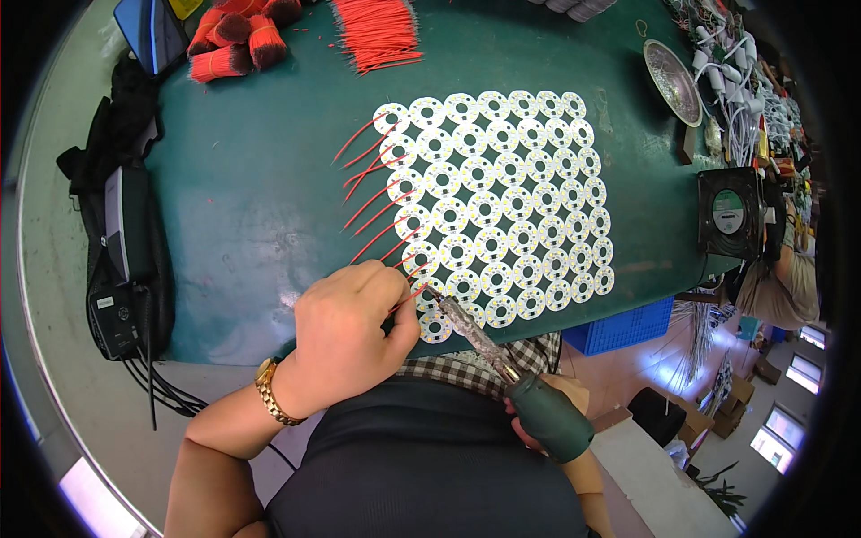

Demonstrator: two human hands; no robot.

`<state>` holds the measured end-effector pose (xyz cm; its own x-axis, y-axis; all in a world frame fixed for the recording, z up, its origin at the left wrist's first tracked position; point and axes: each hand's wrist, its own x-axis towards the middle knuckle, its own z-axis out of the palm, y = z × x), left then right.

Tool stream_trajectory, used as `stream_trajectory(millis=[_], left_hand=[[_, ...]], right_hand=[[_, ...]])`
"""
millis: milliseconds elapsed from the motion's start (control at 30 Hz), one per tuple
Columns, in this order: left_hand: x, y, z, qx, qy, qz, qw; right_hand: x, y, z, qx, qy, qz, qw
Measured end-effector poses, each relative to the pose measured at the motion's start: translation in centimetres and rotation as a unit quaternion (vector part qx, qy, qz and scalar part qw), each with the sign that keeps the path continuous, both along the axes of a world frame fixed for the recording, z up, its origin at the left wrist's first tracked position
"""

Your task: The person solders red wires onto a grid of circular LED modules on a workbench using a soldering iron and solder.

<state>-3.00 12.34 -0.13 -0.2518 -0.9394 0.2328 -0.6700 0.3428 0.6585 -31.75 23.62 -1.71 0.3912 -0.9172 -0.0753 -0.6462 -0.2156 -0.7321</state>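
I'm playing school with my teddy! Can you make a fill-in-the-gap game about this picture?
1. The right hand holds a soldering iron with a dark ____ handle.
2. The left hand pinches a thin ____ wire.
3. The round white boards lie on a ____ mat.

Missing words: green; red; green

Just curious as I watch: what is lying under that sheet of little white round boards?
The panel of white round boards lies flat on the green mat. Red wires stick out at its left edge. The left hand covers its near corner, so what lies there is hidden.
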Motion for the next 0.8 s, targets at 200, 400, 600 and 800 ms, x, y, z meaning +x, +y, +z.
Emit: stream_trajectory(millis=[200,400,600,800], left_hand=[[-0.1,0.0,0.1,0.010,-0.011,-0.002,1.000],[-0.1,0.0,-0.1,0.009,-0.026,-0.002,1.000],[0.1,-0.4,0.3,0.006,-0.031,-0.013,0.999],[-0.1,-0.2,0.1,0.007,-0.037,-0.009,0.999]], right_hand=[[0.4,-1.5,1.0,-0.039,-0.032,0.052,0.997],[1.0,-2.4,1.1,-0.079,-0.055,0.047,0.994],[0.1,-0.8,1.0,-0.057,0.016,0.021,0.998],[0.5,-1.1,3.7,0.065,-0.018,-0.098,0.993]])
